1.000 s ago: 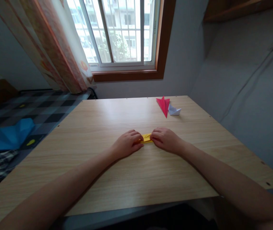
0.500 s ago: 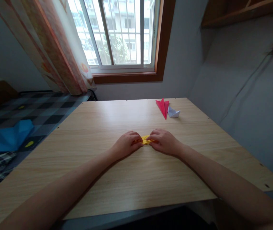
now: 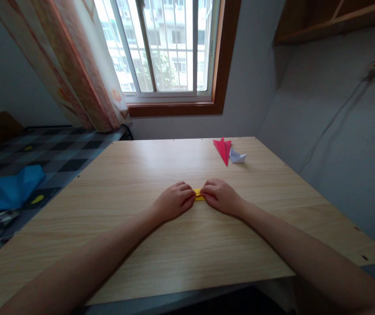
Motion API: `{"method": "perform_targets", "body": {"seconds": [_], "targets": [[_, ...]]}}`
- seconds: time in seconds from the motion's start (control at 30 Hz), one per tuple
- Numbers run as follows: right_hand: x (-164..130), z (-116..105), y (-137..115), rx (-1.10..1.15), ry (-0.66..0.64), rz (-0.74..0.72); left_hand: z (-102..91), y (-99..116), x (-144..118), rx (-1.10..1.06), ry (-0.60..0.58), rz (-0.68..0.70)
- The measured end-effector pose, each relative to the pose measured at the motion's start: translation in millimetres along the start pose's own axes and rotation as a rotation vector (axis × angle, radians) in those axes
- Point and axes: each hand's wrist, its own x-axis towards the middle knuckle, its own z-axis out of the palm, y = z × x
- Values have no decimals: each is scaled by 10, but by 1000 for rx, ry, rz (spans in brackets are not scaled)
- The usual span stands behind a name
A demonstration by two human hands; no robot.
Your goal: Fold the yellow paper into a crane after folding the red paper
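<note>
A small piece of folded yellow paper (image 3: 199, 195) lies on the wooden table (image 3: 161, 262), near its middle. My left hand (image 3: 176, 197) grips its left end with the fingers curled together. At the right end, my right hand (image 3: 220, 195) pinches the paper in the same way. Only a short yellow strip shows between my fingertips; the rest is hidden under both hands.
Farther back on the right lie a red paper plane (image 3: 223, 151) and a white paper boat (image 3: 238, 156) beside it. To the left, a folded blue paper (image 3: 12, 186) rests on a checked bed (image 3: 65, 151). A window (image 3: 168, 48) faces me.
My fingers have closed down further over the yellow paper, and my right hand has shifted slightly left. Less of the paper's thickness shows. The view has tilted a little.
</note>
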Motion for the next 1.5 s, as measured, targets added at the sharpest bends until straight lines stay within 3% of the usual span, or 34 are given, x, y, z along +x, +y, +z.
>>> {"method": "perform_targets", "body": {"seconds": [0.4,0.5,0.67,0.97,1.2,1.5], "targets": [[14,83,49,273,166,258,46,-96,-3,-162,60,-117],[27,152,67,285,145,300,33,-73,-2,-156,56,-130],[41,184,22,243,94,277,22,-42,-11,-142,71,-174],[78,173,1,280,138,364,51,-47,-9,-97,58,-118],[78,150,-27,242,217,268,44,-17,-26,6,164,-114],[60,119,2,434,170,286,32,-13,-20,-108,83,-202]]}}
